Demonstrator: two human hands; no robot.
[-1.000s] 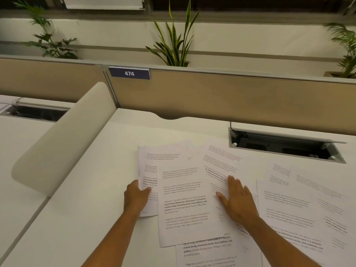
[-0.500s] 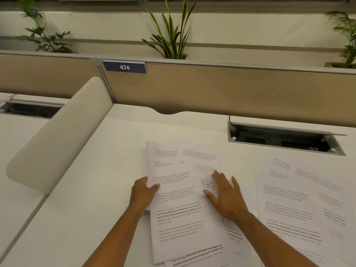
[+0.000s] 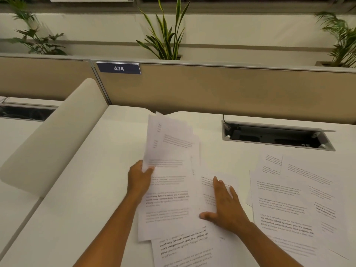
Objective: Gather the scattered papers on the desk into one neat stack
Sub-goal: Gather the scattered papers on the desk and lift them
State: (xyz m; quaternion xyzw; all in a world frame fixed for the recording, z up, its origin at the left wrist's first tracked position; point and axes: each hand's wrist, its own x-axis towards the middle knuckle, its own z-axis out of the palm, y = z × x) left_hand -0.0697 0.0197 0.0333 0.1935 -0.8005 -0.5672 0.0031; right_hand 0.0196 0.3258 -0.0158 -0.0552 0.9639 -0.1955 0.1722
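A loose bundle of printed white sheets [image 3: 171,182] sits at the middle of the white desk [image 3: 86,189], its far end lifted off the surface. My left hand [image 3: 139,179] grips the bundle's left edge, thumb on top. My right hand [image 3: 223,207] lies flat with fingers spread on the sheets at the bundle's right side. One more printed sheet [image 3: 185,249] pokes out below the bundle near the front edge. Several other scattered sheets [image 3: 292,199] overlap on the right part of the desk, apart from both hands.
An open cable tray [image 3: 277,136] is sunk into the desk at the back right. A tan partition [image 3: 231,89] with a "474" label [image 3: 118,68] runs along the back. A curved white divider [image 3: 52,135] rises at the left. Plants [image 3: 165,35] stand behind the partition.
The spread sheets in the middle have been drawn together. My left hand has raised the bundle's left edge and far end off the desk, and my right hand has slid to the bundle's right side.
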